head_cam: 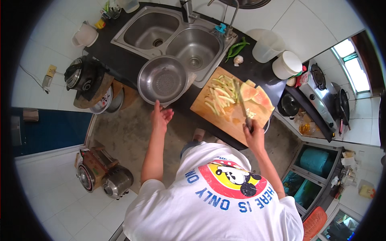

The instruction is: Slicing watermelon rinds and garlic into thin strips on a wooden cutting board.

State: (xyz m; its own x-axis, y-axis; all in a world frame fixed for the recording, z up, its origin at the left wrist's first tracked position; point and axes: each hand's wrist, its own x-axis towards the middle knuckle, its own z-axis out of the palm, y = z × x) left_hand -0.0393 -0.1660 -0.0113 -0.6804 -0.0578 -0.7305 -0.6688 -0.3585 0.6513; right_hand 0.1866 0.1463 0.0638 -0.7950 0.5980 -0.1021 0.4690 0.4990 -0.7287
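Note:
My right hand (254,135) grips the handle of a kitchen knife (240,98), its blade lying across a wooden cutting board (208,117). Left of the blade are pale cut strips of melon rind (221,93); right of it lie larger pieces of rind with pinkish flesh (261,98). A little heap of chopped pale bits (250,113), perhaps garlic, is close to the knife's handle end. My left hand (161,117) is empty with its fingers apart, just below the near rim of a steel colander (162,79). The colander rests at the counter edge by the sink.
A double steel sink (152,28) lies beyond the colander. Green chili peppers (236,49), a garlic bulb (238,60), a clear plastic jug (268,45) and a white lidded tub (287,64) stand behind the board. A gas stove (316,93) is at right, a cooker (80,75) at left.

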